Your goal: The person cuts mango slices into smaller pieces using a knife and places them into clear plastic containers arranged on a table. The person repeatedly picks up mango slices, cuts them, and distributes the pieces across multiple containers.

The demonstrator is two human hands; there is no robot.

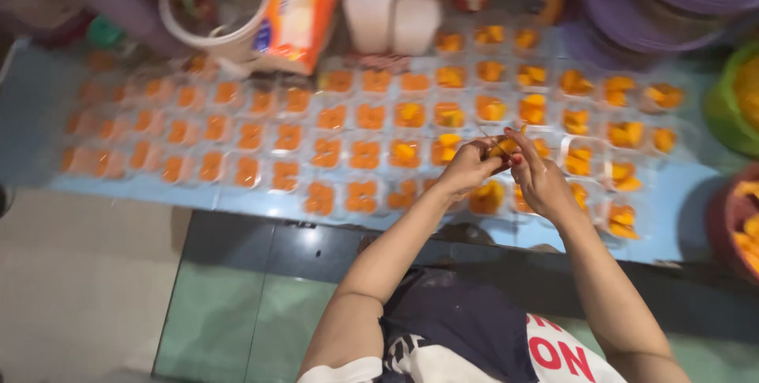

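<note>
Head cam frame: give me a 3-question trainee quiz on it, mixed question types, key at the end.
1. True or false: the left hand and right hand are apart, each over a different cup.
2. What sits in the small clear cups on the blue table? A) green leaves B) orange-yellow pieces C) white powder
3. Which object stands at the far edge between the white bucket and the white containers?

Key
1. False: the hands meet over the cups, both on one small orange-yellow piece.
2. B
3. An orange and white packet.
</note>
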